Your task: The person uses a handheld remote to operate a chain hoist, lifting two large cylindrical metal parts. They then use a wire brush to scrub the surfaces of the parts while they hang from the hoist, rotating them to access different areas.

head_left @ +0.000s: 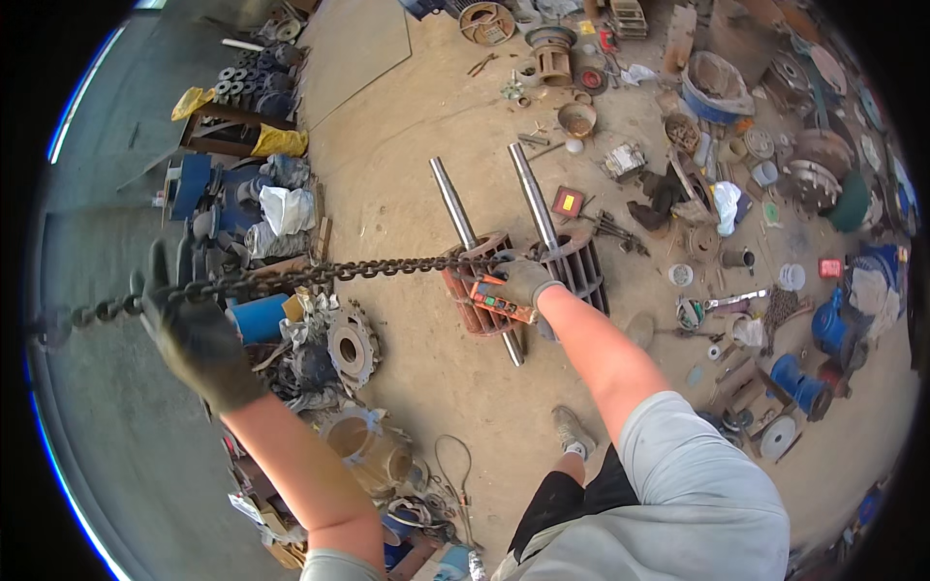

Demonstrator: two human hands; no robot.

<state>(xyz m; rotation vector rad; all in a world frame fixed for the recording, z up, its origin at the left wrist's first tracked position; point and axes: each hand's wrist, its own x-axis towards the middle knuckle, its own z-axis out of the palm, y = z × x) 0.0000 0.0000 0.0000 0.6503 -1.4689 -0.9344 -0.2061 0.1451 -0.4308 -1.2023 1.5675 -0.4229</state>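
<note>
My left hand (199, 339), in a dark work glove, is raised with its fingers stretched out and apart, next to a heavy steel chain (334, 271). Whether its palm touches the links is unclear. The chain runs across to my right hand (526, 281), also gloved, whose fingers are closed around an orange push-button control pendant (502, 302). How the chain ends beneath that hand is hidden. Under it, on the floor, lie a reddish ribbed rotor with a steel shaft (452, 201) and a grey ribbed rotor (581, 271) with a second shaft (531, 189).
Motor parts, a blue cylinder (260, 320) and a toothed metal ring (352, 347) crowd the left side. A red box (569, 201), a blue tub (717, 87), a round pan (577, 119) and many loose parts cover the right. A cable loop (455, 465) lies near my foot (572, 426).
</note>
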